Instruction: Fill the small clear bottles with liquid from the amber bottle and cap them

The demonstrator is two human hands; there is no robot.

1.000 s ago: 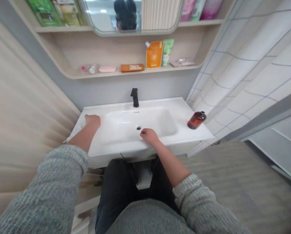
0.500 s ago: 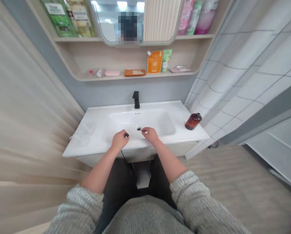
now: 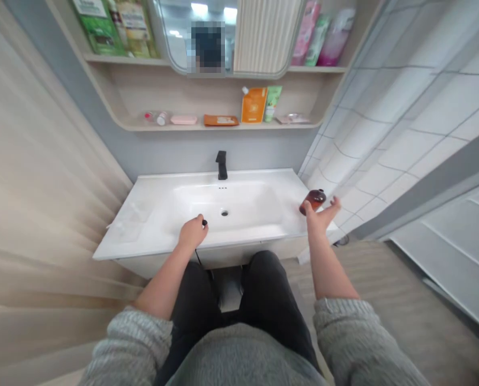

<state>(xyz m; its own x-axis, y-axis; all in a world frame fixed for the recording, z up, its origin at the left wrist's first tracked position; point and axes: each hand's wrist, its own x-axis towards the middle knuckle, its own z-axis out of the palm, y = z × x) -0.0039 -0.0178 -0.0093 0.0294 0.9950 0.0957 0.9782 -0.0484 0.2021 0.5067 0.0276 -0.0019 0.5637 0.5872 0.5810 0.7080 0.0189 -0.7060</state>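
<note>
Two bare hands: left hand, fingers closed in a pinch on a small black piece, above the near side of the white basin; right hand, spread wide with nothing gripped, beside the brown bottle, contact uncertain. One bottle, neck apparently uncapped, located on the basin's right-hand end. Step in hand, by appearance: reaching for it, the next move calling for thumb and fingers to close round its body.
</note>
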